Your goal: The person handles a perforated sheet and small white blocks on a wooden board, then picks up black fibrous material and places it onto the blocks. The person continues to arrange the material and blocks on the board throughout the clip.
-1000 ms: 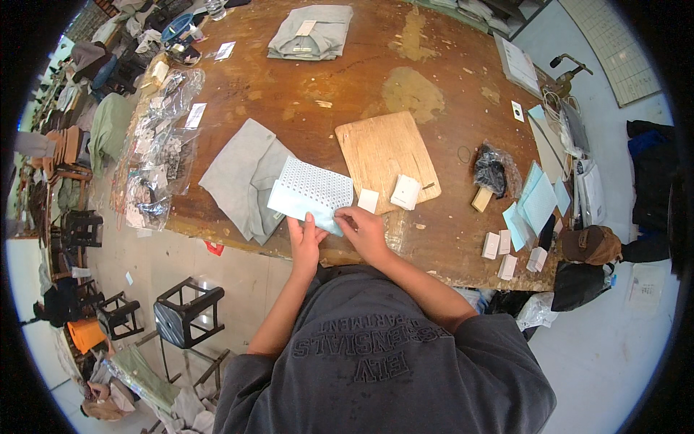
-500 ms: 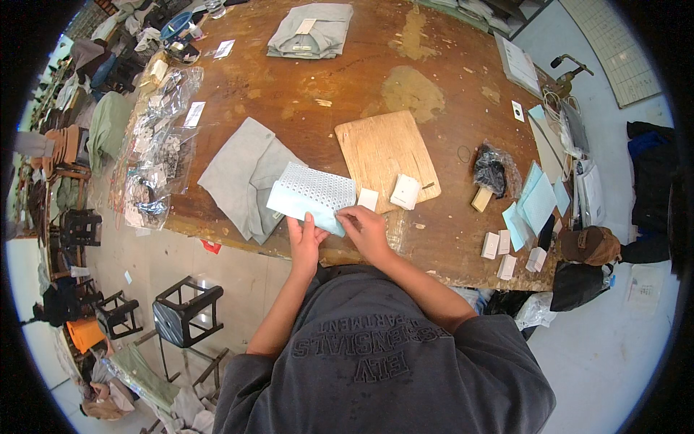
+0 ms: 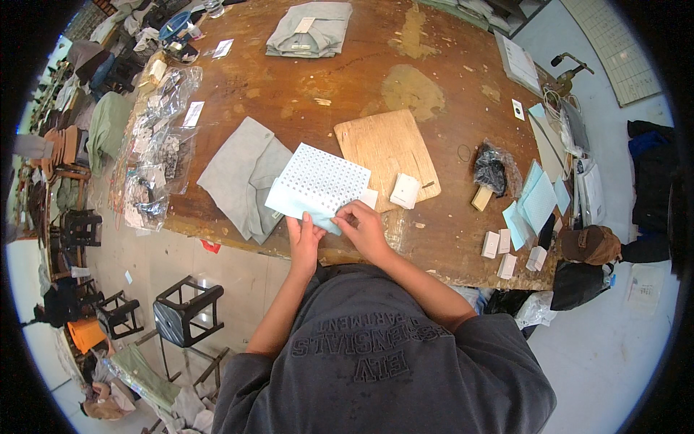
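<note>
A sticker sheet (image 3: 323, 175), white with rows of small dark-marked labels and pale blue backing, is held over the near edge of the table. My left hand (image 3: 304, 233) grips its lower edge, thumb on top. At the lower right corner, the fingers of my right hand (image 3: 361, 228) are pinched together on the sheet; whether a single label is between them is too small to tell. Under its left side lies a folded grey garment (image 3: 242, 170). A white card (image 3: 371, 198) shows partly from beneath the sheet's right edge. Beyond is a wooden board (image 3: 376, 141) bearing a stack of white tags (image 3: 405, 191).
Another folded grey garment (image 3: 311, 29) lies at the far side. Clear plastic bags of tags (image 3: 163, 145) line the left edge. Small tag stacks (image 3: 491, 244), blue sheets (image 3: 535, 195) and a black plastic bundle (image 3: 491, 168) are at right. A black stool (image 3: 184, 311) stands at lower left.
The sticker sheet's upper part has opened out upward and to the right, showing more of its labels. My right hand has shifted slightly left and up along the lower edge.
</note>
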Demonstrator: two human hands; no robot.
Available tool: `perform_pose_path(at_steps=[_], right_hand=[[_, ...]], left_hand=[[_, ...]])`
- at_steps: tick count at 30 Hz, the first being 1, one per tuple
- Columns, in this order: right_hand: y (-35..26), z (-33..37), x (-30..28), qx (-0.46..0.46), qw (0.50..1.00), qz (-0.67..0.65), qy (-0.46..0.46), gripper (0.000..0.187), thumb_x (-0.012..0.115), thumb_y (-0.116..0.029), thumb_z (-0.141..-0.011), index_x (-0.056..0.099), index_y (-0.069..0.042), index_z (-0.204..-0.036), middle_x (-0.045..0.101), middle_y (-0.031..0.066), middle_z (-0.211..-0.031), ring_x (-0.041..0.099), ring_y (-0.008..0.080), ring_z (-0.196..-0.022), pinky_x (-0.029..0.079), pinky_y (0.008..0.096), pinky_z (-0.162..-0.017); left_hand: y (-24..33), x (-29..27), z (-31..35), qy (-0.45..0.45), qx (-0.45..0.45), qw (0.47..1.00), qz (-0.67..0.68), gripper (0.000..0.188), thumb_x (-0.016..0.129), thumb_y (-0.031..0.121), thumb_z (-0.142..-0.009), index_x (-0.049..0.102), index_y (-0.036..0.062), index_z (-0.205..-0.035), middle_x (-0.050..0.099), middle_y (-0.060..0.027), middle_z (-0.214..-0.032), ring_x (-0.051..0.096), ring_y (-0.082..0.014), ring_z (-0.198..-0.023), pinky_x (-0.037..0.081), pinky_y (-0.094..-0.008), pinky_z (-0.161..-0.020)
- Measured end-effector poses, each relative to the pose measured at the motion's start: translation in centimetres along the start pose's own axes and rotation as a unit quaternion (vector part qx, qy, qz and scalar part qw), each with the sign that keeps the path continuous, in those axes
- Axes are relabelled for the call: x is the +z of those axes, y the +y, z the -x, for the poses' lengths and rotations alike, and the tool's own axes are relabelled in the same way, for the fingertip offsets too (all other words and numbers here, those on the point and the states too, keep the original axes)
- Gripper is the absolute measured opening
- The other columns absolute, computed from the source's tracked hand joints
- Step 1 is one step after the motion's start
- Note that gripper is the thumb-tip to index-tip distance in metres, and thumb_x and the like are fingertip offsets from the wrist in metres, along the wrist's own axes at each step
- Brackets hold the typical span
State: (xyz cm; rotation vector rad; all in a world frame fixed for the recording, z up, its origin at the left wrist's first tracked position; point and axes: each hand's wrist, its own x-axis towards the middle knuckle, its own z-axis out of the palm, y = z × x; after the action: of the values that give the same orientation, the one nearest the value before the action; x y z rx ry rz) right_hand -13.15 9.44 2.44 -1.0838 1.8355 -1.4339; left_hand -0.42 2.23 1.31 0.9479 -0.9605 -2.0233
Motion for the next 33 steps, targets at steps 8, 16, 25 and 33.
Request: perform_pose_path(at_steps=[8, 16, 25, 33], right_hand=[[0.6, 0.1, -0.4, 0.005, 1.0, -0.027, -0.006, 0.012, 0.072, -0.003, -0.078, 0.062, 0.001, -0.082, 0.06, 0.006, -0.079, 0.056, 0.0118, -0.069, 0.046, 0.0254, -0.062], [9.1, -2.7, -4.8, 0.067, 0.987, 0.142, -0.022, 0.015, 0.071, -0.01, -0.079, 0.061, 0.001, -0.081, 0.061, 0.0104, -0.075, 0.058, 0.0187, -0.066, 0.046, 0.0312, -0.061], [15.3, -3.7, -3.4, 0.061, 0.942, 0.307, -0.118, 0.014, 0.06, -0.013, -0.085, 0.059, 0.001, -0.089, 0.06, 0.0195, -0.09, 0.06, 0.0374, -0.083, 0.048, 0.0443, -0.072], [13.5, -1.9, -3.6, 0.05, 0.949, 0.309, -0.049, 0.018, 0.055, -0.012, -0.089, 0.057, -0.001, -0.102, 0.056, 0.0189, -0.099, 0.058, 0.0376, -0.09, 0.048, 0.0453, -0.076]], left_hand=[[-0.3, 0.1, -0.3, 0.015, -0.001, 1.0, -0.008, 0.048, 0.037, 0.021, -0.103, 0.016, 0.0129, -0.145, 0.047, -0.0108, -0.13, 0.058, -0.018, -0.106, 0.05, -0.0312, -0.083], [0.4, -2.0, -0.7, 0.093, 0.01, 0.996, -0.012, 0.051, 0.039, 0.022, -0.103, 0.015, 0.0149, -0.147, 0.044, -0.011, -0.135, 0.058, -0.0217, -0.11, 0.051, -0.0346, -0.084], [0.5, -2.2, -0.5, 0.099, 0.012, 0.995, -0.03, 0.052, 0.039, 0.023, -0.103, 0.013, 0.0144, -0.148, 0.046, -0.0109, -0.133, 0.059, -0.0211, -0.107, 0.051, -0.0348, -0.083], [0.5, -2.3, -0.5, 0.091, 0.014, 0.995, -0.032, 0.051, 0.038, 0.022, -0.103, 0.015, 0.0135, -0.147, 0.047, -0.0116, -0.132, 0.06, -0.021, -0.106, 0.051, -0.0342, -0.083]])
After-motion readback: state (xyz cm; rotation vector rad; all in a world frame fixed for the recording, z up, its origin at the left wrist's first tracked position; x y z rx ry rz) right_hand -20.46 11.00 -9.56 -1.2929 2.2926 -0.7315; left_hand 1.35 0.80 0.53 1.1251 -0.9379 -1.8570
